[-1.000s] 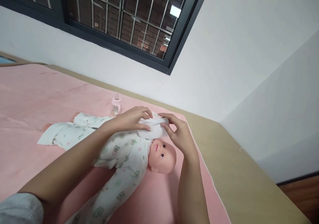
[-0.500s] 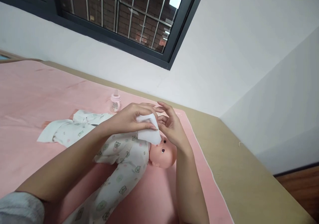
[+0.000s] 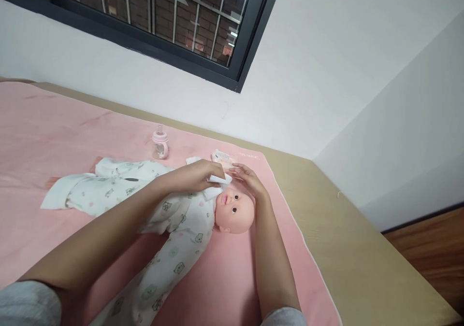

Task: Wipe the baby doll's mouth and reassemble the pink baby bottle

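Observation:
A baby doll [image 3: 237, 216] in white pajamas with green animal prints lies on its back, its bald head to the right. My left hand [image 3: 197, 175] is closed on a white wipe [image 3: 214, 191], which lies against the doll's neck, just below its chin. Some white cloth shows beyond the hand too. Curved round the far side of the doll's head, my right hand [image 3: 251, 178] has its fingers stretched towards the wipe. Whether those fingertips touch the wipe or the head, I cannot tell.
Behind my hands lies a small soft packet [image 3: 222, 157]. A pink-topped baby bottle [image 3: 160, 145] stands upright past the doll's body. Under everything is a pink mat [image 3: 72, 123] on a wooden surface [image 3: 308, 195], bounded by a white wall and a barred window [image 3: 188, 21].
My left hand has brought the wipe down from over the doll's mouth to its neck, uncovering the face. My right hand has lowered beside the head. The packet has come into view.

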Demonstrator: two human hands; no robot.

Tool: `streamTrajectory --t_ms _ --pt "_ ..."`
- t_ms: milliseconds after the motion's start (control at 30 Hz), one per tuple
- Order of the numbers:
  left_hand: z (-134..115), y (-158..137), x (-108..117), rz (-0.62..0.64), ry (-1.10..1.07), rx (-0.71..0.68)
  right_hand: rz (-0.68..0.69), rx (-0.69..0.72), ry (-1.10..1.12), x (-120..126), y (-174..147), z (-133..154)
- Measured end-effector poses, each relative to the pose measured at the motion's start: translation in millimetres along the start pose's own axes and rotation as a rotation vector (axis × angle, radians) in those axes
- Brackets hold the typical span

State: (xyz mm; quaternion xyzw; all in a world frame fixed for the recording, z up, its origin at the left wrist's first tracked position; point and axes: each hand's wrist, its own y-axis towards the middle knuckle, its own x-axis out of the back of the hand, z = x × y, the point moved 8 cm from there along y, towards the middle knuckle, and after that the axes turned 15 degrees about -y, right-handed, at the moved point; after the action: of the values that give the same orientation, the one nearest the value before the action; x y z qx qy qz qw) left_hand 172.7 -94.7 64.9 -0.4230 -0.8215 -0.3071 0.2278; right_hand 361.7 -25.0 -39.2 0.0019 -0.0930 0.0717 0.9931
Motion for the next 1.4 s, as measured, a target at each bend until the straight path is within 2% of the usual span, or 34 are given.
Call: streamTrajectory --t_ms 133,267,600,1233,1400 --pt "15 6 -8 -0.039 -0.015 0.045 -0.011 -0.072 0.221 -1 9 -43" --pt "20 8 -10 -0.065 -0.065 0.040 -0.044 -0.090 0.304 3 13 -63" --pt "28 11 -17 -0.051 -0.040 0.042 -0.014 -0.052 0.334 5 16 -67" --pt "10 6 -24 0.078 -0.035 0.047 0.008 -0.032 0.324 5 16 -66" --pt "-1 3 -29 0.127 0.041 0.101 0.009 -0.029 0.327 4 16 -66"
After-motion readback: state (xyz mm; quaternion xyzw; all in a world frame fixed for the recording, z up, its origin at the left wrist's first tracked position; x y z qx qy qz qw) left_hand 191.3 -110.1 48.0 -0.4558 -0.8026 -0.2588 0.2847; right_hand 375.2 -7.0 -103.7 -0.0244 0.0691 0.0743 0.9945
